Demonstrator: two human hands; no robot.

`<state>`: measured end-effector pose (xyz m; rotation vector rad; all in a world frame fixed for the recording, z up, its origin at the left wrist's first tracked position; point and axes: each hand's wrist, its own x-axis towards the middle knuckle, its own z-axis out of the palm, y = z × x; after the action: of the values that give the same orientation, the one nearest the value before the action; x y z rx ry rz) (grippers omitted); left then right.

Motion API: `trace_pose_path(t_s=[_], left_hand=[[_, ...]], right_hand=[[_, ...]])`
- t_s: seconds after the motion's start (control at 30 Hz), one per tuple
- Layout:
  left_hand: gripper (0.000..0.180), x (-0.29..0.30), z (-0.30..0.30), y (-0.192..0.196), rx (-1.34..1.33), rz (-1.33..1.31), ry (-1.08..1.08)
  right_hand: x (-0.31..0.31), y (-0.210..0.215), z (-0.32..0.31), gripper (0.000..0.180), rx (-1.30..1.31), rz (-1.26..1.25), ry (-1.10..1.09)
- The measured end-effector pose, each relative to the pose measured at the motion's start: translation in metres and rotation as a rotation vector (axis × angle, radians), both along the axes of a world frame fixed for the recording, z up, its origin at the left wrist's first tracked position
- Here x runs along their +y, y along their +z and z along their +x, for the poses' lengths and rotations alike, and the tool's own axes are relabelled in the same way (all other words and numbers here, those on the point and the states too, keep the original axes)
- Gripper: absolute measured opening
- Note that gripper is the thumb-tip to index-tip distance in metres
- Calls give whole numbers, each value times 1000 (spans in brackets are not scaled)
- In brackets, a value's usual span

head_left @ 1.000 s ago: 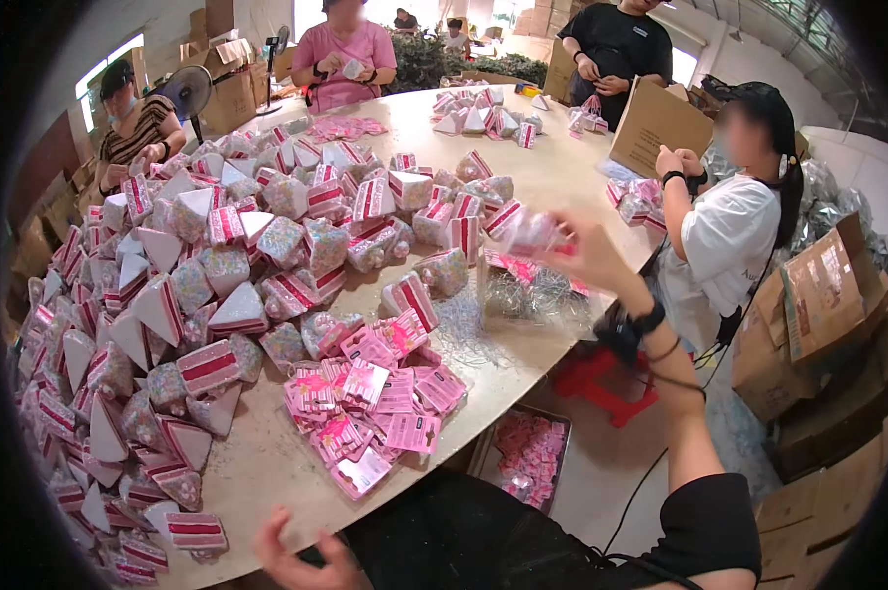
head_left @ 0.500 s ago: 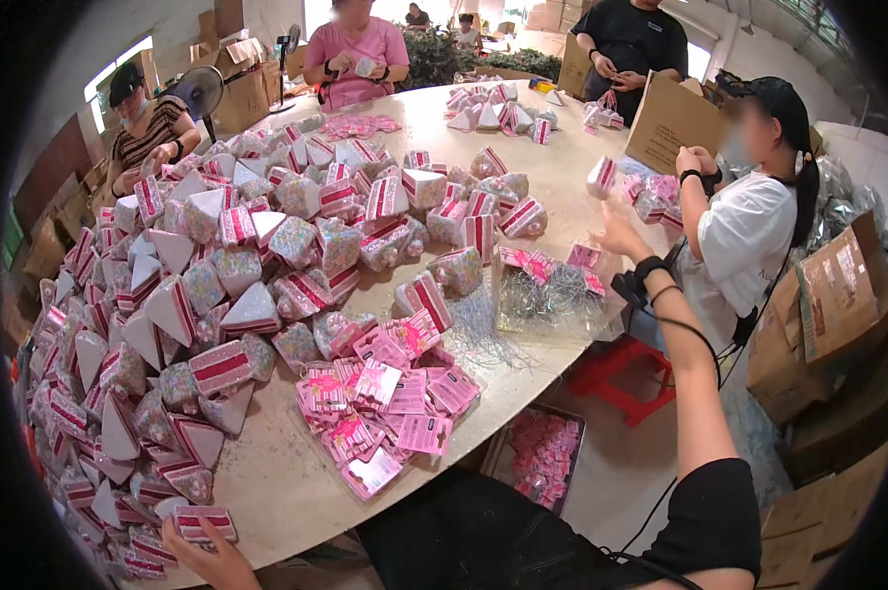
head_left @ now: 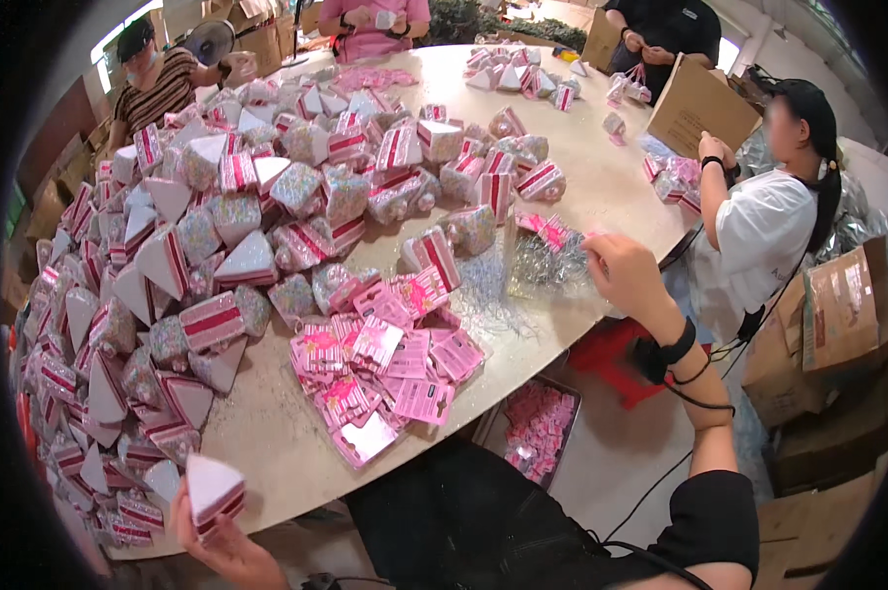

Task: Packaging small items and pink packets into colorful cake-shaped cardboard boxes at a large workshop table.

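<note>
My left hand (head_left: 226, 547) grips a cake-slice ornament (head_left: 213, 489) with a white top and pink layered side, tilted up at the table's near left edge. Beside it a large heap of similar slices (head_left: 173, 261) covers the left of the table. My right hand (head_left: 629, 280) is over the clear tray (head_left: 522, 287) of silver strings (head_left: 559, 268) and pink cards (head_left: 552, 232). Its fingers are curled closed, tips at a bit of pink; what they hold, if anything, is hidden. A pile of pink cards (head_left: 409, 356) lies in another clear tray in front of me.
Across the table (head_left: 267, 462), co-workers handle slices; one in white (head_left: 758, 221) works at the right beside a cardboard box (head_left: 699, 103). Below the edge are a red stool (head_left: 616, 364) and a bin of pink pieces (head_left: 537, 433). A cable (head_left: 650, 497) hangs by my right arm.
My left hand has lifted a slice from the table and turned it. A slice near my right hand has moved away across the table; that hand has come back to the tray of strings.
</note>
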<state>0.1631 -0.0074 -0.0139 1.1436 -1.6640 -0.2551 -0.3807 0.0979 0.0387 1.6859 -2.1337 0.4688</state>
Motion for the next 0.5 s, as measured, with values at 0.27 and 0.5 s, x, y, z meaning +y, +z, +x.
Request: trace_pose_path(t_s=[0.27,0.5], left_hand=[[43,42,-78,8,622,460,-727],[45,79,-127,-24,635,940,-1353]], right_hand=[[-8,-3,36,14,-60,253,-19],[-26,-38,-57,31,-123,288,28]])
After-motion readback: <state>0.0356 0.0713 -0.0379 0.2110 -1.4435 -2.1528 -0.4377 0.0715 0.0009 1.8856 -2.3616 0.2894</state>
